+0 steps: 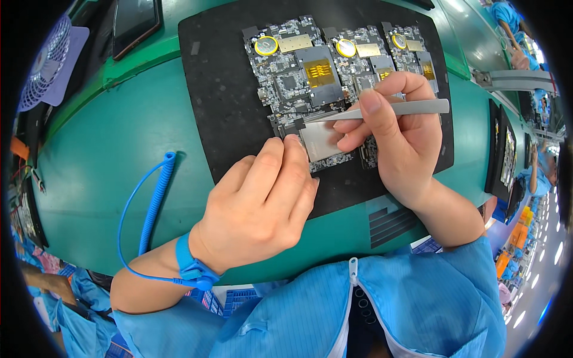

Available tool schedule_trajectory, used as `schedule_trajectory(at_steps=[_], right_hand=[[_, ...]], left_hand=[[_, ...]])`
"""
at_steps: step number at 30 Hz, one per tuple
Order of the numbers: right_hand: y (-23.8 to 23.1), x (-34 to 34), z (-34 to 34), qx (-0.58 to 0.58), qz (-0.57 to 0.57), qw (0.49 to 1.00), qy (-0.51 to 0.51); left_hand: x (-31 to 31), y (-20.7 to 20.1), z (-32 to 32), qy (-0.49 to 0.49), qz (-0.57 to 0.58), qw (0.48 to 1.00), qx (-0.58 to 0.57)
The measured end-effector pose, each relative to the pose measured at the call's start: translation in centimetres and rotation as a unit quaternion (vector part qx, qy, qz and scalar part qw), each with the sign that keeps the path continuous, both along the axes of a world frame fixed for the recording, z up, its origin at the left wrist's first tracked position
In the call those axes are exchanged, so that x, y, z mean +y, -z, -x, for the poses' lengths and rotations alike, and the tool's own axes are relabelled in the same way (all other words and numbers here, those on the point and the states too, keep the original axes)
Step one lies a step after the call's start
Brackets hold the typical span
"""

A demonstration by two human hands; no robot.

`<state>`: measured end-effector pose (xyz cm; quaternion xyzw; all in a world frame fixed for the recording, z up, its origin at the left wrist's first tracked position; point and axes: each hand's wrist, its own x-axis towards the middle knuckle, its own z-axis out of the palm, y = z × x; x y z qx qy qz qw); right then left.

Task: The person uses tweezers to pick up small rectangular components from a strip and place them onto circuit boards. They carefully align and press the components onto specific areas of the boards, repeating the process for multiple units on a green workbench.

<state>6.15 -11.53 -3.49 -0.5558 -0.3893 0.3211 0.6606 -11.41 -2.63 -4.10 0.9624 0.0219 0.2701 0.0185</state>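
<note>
My right hand (409, 143) pinches a pair of silver tweezers (421, 107). Their tips point left and meet a small black piece (293, 126) on the leftmost circuit board (276, 71). At that board's lower left edge, the fingertips of my left hand (259, 206) are closed together and press on it beside the black piece; what lies under them is hidden. The board carries a round coin cell (266, 45), a gold contact patch (320, 73) and a silver metal plate (322, 143) near its lower end.
Two similar circuit boards (353, 65) (412, 51) lie to the right on the same black mat (209, 89), partly behind my right hand. A coiled blue cord (156, 200) runs to my left wrist's strap (192, 265). A fan (45, 65) stands far left on the green table (89, 179).
</note>
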Motion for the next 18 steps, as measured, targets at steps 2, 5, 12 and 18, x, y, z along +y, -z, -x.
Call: schedule_trajectory(at_steps=[2,5,12,18], right_hand=[[0.05,-0.13,0.06,-0.005,-0.001,1.0,0.0],[-0.02,-0.17,0.25,-0.01,-0.003,1.0,0.011],[0.11,-0.17,0.26,-0.004,-0.015,1.0,0.006],[0.09,-0.17,0.37,-0.035,-0.001,0.999,0.021]], left_hand=[[0.0,0.08,0.01,-0.001,0.002,1.0,0.0],[0.0,0.07,-0.02,-0.003,0.012,1.0,0.001],[0.2,0.08,-0.02,-0.009,0.046,0.999,0.008],[0.56,-0.15,-0.34,0.004,0.103,0.995,0.021]])
